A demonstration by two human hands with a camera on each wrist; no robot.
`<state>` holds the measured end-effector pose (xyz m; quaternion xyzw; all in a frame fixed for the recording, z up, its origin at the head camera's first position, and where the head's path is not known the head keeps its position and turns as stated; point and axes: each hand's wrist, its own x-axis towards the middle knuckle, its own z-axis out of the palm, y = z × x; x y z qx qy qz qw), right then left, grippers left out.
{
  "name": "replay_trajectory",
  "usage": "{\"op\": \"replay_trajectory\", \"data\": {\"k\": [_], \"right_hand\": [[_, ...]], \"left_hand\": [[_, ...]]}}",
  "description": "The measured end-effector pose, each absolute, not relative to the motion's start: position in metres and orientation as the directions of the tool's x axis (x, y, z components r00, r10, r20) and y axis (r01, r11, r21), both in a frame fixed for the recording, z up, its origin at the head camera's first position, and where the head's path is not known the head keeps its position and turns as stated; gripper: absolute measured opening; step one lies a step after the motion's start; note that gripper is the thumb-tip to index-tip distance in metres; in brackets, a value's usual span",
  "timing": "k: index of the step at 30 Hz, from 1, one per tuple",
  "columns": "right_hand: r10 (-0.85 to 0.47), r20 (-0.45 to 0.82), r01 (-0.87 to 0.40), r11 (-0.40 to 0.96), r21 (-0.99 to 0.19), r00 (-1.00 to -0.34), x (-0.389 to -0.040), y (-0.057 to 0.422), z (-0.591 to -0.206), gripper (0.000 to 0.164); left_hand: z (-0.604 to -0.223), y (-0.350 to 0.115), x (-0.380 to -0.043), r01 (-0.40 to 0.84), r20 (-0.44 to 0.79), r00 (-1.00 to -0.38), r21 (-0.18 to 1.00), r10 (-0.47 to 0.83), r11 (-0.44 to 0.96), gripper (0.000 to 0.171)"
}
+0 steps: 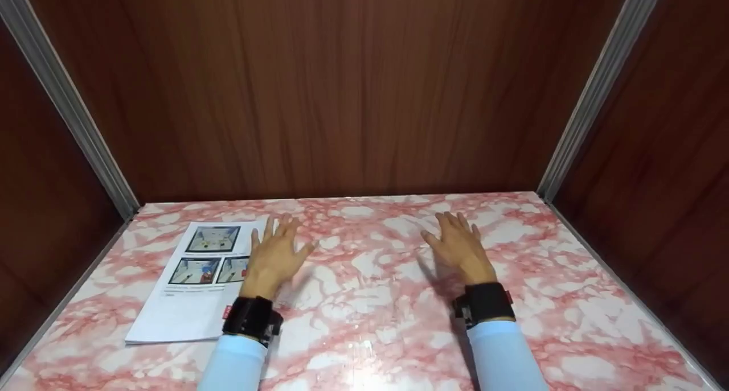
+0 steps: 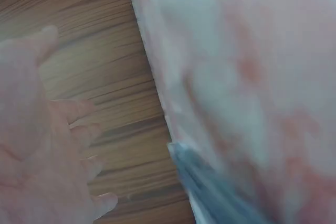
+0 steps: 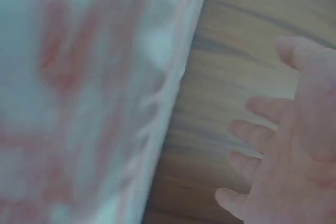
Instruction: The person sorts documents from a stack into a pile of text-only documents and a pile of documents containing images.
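Note:
My left hand (image 1: 276, 260) is held palm down with its fingers spread, in front of the right part of a white stack of paper (image 1: 165, 317) with printed pictures. It holds nothing; the left wrist view shows the bare palm (image 2: 31, 129) and separated fingers. Across the table, my right hand (image 1: 460, 248) is also spread, with a shadow on the tabletop to its left. In the right wrist view its palm (image 3: 315, 114) and fingers appear, with nothing in them. Whether either hand touches the surface cannot be told from the head view.
The tabletop (image 1: 364, 277) has a red and white marbled pattern. A brown wood-grain panel (image 1: 364, 95) stands along its back edge. Dark side panels (image 1: 51, 197) rise at left and right, with grey metal posts (image 1: 603, 83) at the back corners. Each wrist wears a black strap (image 1: 490, 303).

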<state>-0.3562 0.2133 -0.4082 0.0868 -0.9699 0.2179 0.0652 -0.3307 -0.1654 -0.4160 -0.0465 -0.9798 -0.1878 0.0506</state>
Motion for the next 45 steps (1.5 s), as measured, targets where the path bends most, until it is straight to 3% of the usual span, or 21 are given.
{"op": "replay_trajectory", "data": {"k": [3, 8, 12, 18, 25, 35, 45], "right_hand": [[-0.153, 0.203, -0.234, 0.851, -0.47, -0.967, -0.349, 0.189, -0.394, 0.06], [-0.152, 0.2, -0.24, 0.796, -0.556, -0.968, -0.338, 0.135, -0.372, 0.027], [-0.2, 0.198, -0.28, 0.742, -0.609, -0.96, -0.332, 0.081, -0.376, 0.016], [-0.275, 0.081, -0.248, 0.652, -0.716, -0.958, -0.315, 0.001, -0.398, 0.011], [-0.282, 0.024, -0.242, 0.772, -0.588, -0.959, -0.296, -0.054, -0.421, 0.018], [-0.347, 0.011, -0.314, 0.835, -0.452, -0.938, -0.284, -0.076, -0.434, 0.026], [-0.385, -0.049, -0.323, 0.831, -0.453, -0.922, -0.281, -0.077, -0.433, 0.024]], "left_hand": [[-0.399, -0.181, -0.325, 0.138, 0.174, -0.982, 0.394, 0.073, 0.909, 0.07], [-0.374, -0.225, -0.313, 0.141, 0.209, -0.977, 0.497, 0.039, 0.856, 0.038], [-0.369, -0.285, -0.299, 0.046, 0.138, -0.99, 0.524, -0.031, 0.851, 0.037], [-0.381, -0.359, -0.275, -0.168, -0.036, -0.984, 0.542, -0.177, 0.824, 0.048], [-0.397, -0.382, -0.27, -0.325, -0.223, -0.945, 0.565, -0.239, 0.759, 0.061], [-0.408, -0.378, -0.27, -0.334, -0.212, -0.942, 0.494, -0.262, 0.803, 0.051], [-0.404, -0.37, -0.271, -0.332, -0.213, -0.942, 0.472, -0.26, 0.817, 0.047]]}}
